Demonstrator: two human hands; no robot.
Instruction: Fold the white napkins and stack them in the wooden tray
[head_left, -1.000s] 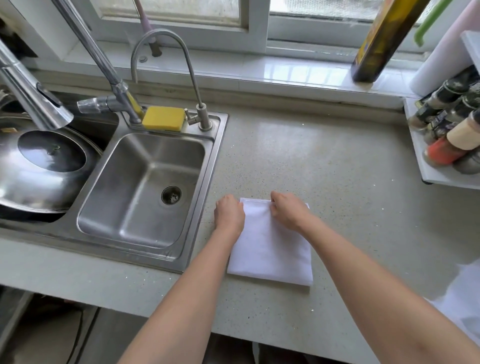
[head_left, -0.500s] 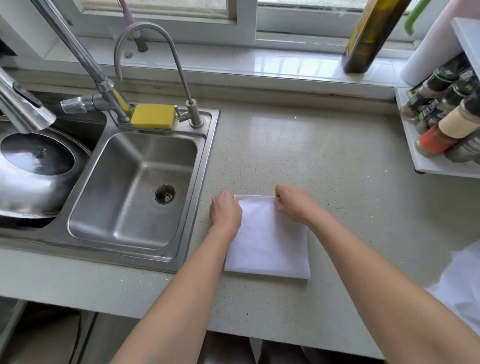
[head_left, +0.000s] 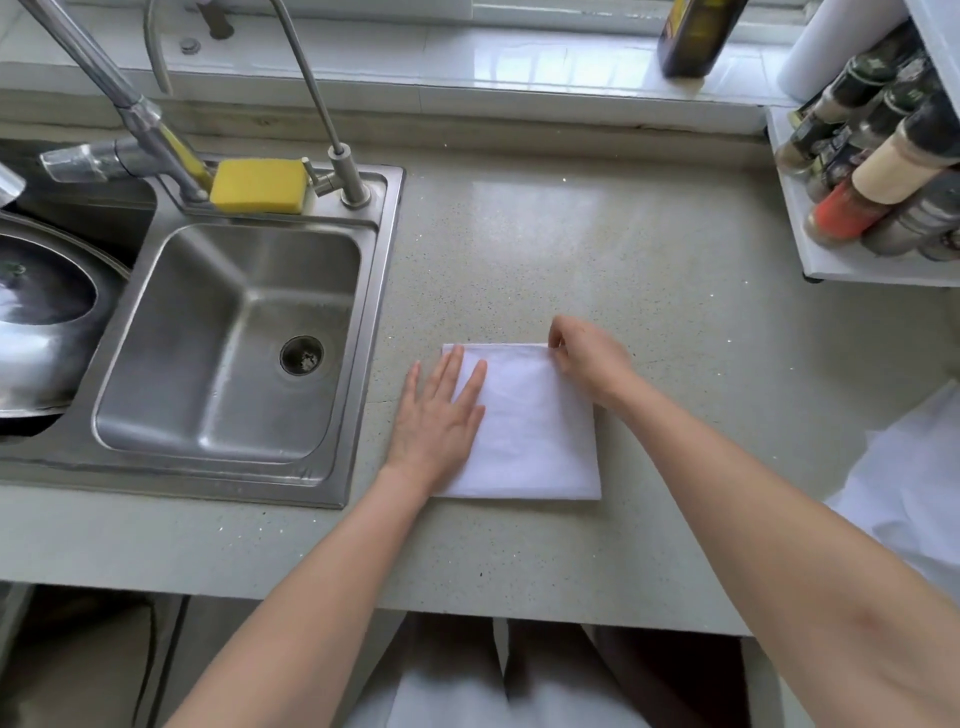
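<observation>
A folded white napkin (head_left: 535, 431) lies flat on the speckled grey table (head_left: 623, 260), just to the right of the steel sink (head_left: 234, 338) and near the front edge. It has a nearly square shape.

The left hand (head_left: 441, 415) rests on the left part of the napkin with straight, slightly spread fingers; the palm presses down and nothing is held in its grip. The right hand (head_left: 589, 358) is at the far right corner of the napkin. Its fingers are curled and the thumb and fingertips pinch the far edge of the cloth there, so its grip is closed on the napkin.

At the right edge of the view there is a pile of loose white cloth (head_left: 914, 488), well apart from the folded napkin; I cannot tell how many pieces it has. No wooden tray is in the view.

A yellow sponge (head_left: 260, 185) sits on the back rim of the sink, between the two faucets. A steel wok lid (head_left: 41, 332) lies in the left basin. On the right, spice bottles (head_left: 883, 171) stand on a white rack (head_left: 810, 249), and a dark bottle (head_left: 691, 36) stands on the window sill.
</observation>
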